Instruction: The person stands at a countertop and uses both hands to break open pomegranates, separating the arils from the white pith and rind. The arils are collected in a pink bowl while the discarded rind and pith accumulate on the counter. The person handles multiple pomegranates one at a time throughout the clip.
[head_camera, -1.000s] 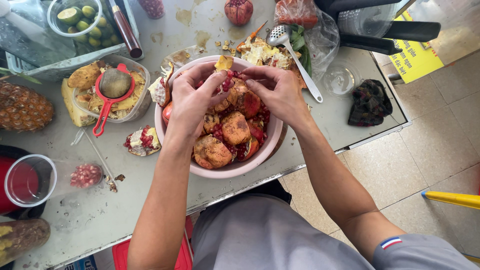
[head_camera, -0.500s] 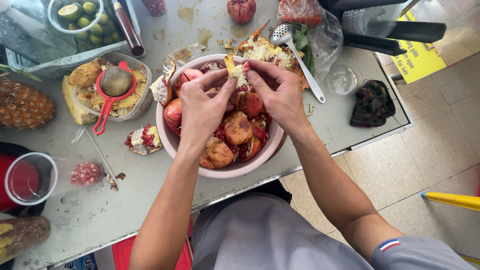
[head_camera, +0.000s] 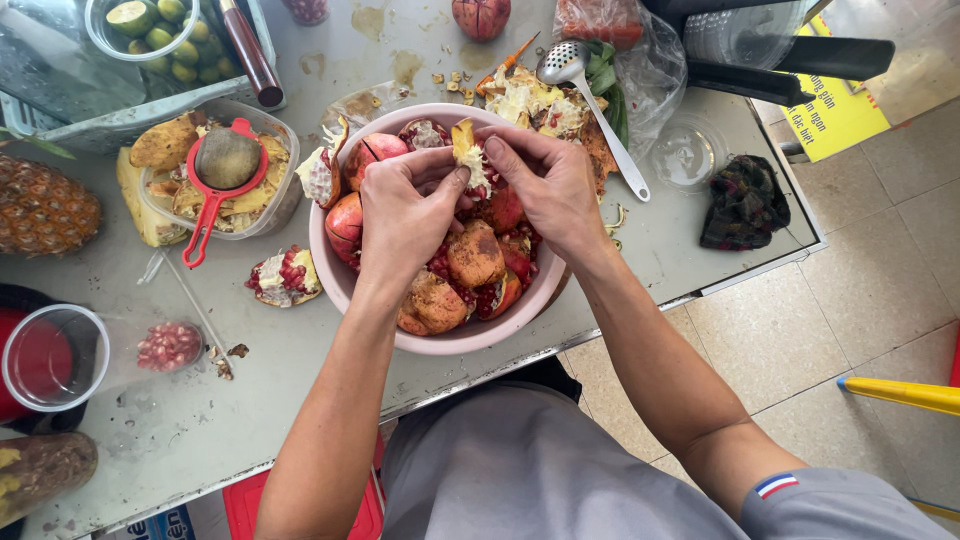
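Pomegranate piece (head_camera: 468, 155) sits pinched between both hands, left (head_camera: 405, 215) and right (head_camera: 548, 185), above bowl (head_camera: 440, 340).

Pink bowl (head_camera: 330, 270) sits at near bench (head_camera: 300, 400) edge, packed with pomegranate pieces (head_camera: 475, 255); both hands fill the room above it. Left of bowl: pomegranate chunk (head_camera: 285, 275), tub with red strainer (head_camera: 215, 185), plastic cup (head_camera: 55, 355) lying on its side, all close. Open strip of bench runs near-left, below the cup. Far side blocked by peel pile (head_camera: 530, 100) and ladle (head_camera: 590, 100). Right: small lid (head_camera: 685, 155), dark cloth (head_camera: 745, 200), bare patch between bowl and cloth.
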